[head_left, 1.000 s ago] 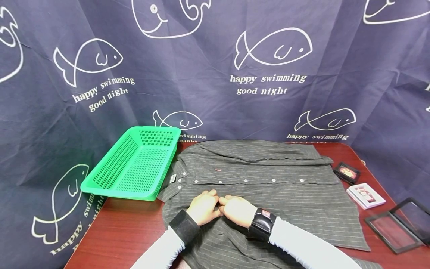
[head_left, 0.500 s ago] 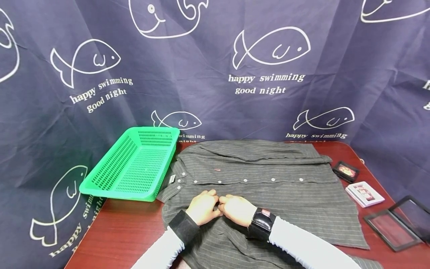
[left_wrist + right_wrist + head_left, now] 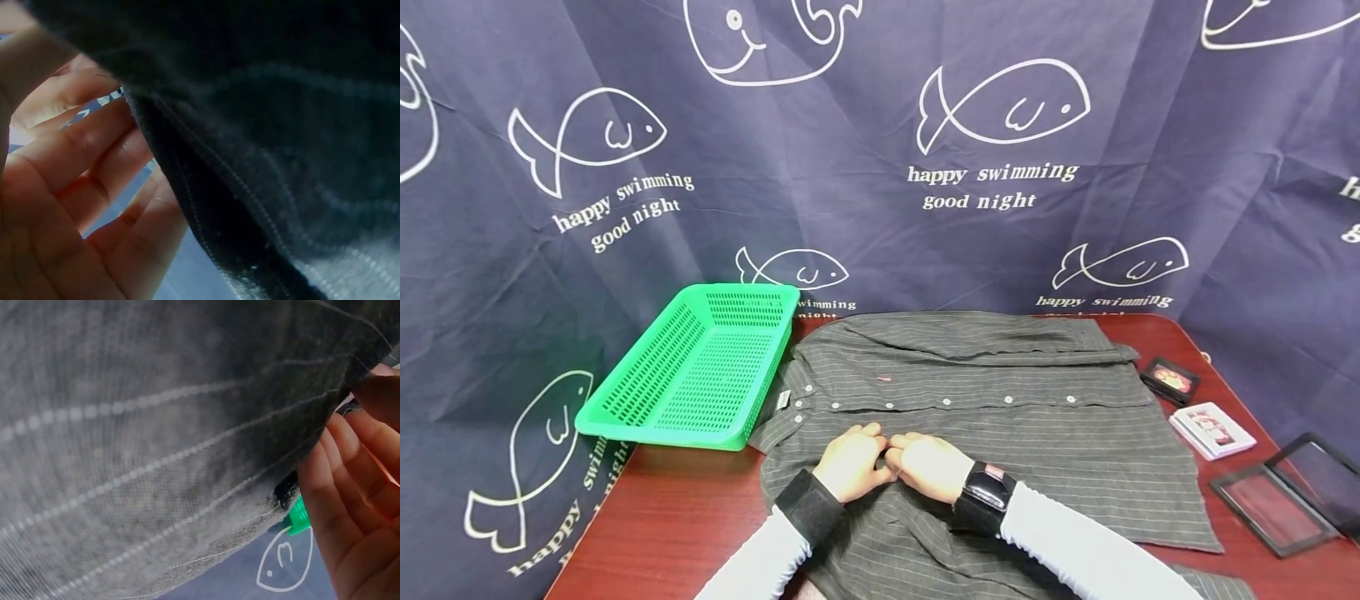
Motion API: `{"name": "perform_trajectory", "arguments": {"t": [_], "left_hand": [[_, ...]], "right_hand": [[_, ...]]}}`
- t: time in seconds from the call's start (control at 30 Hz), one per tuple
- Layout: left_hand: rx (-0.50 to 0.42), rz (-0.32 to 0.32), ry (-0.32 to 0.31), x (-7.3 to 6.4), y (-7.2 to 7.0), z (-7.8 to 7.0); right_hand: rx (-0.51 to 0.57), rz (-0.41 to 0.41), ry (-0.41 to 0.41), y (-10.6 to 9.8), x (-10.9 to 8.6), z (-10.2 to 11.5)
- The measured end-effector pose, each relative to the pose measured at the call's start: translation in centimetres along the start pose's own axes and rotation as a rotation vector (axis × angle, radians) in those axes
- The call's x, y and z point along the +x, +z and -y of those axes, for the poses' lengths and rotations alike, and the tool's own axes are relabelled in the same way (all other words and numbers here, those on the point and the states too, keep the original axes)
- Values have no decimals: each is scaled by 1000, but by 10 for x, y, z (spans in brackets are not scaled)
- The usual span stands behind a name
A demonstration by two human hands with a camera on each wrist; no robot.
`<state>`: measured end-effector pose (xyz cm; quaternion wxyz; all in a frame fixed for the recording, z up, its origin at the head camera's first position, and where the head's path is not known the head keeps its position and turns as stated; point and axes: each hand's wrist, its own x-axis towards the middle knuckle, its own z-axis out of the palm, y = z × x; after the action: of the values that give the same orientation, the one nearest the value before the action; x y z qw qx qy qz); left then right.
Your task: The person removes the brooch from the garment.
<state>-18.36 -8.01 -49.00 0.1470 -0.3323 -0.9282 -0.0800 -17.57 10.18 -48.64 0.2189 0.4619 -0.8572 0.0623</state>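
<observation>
A dark grey striped button-up shirt [image 3: 1037, 467] lies spread on the table, its collar toward the left and a row of white buttons running across it. Below that row, my left hand [image 3: 852, 463] and right hand [image 3: 931, 468] meet with fingertips almost touching, each pinching the cloth. In the left wrist view, the left hand's fingers [image 3: 94, 181] meet a raised edge of the shirt fabric [image 3: 294, 125]. The right wrist view shows the right hand's fingers [image 3: 337, 481] at a fold of the same cloth, with the fingertips partly hidden by it.
A green perforated basket [image 3: 730, 375] stands at the back left, beside the collar. On the right of the reddish table [image 3: 692, 517] lie a small black box [image 3: 1170, 380], a stack of white cards [image 3: 1212, 430] and an opened black-framed case [image 3: 1273, 508]. A fish-patterned curtain hangs behind.
The head view has shifted very slightly. Both hands keep their place and their pinch on the shirt.
</observation>
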Motion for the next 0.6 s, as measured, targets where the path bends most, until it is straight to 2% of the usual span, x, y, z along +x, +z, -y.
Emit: {"name": "perform_trajectory", "arguments": {"t": [0.1,0.3,0.4,0.6], "left_hand": [[1,11,4,0,2,2],[-40,72,-17,2,-2,4],[-70,89,-26,3,-6,4],[-63,83,-9,3,-7,5]], "right_hand": [[28,-2,-7,1,0,-2],[72,5,-4,-2,-1,-6],[64,7,4,-4,-1,-6],[16,-12,10,-4,-2,-4]]}}
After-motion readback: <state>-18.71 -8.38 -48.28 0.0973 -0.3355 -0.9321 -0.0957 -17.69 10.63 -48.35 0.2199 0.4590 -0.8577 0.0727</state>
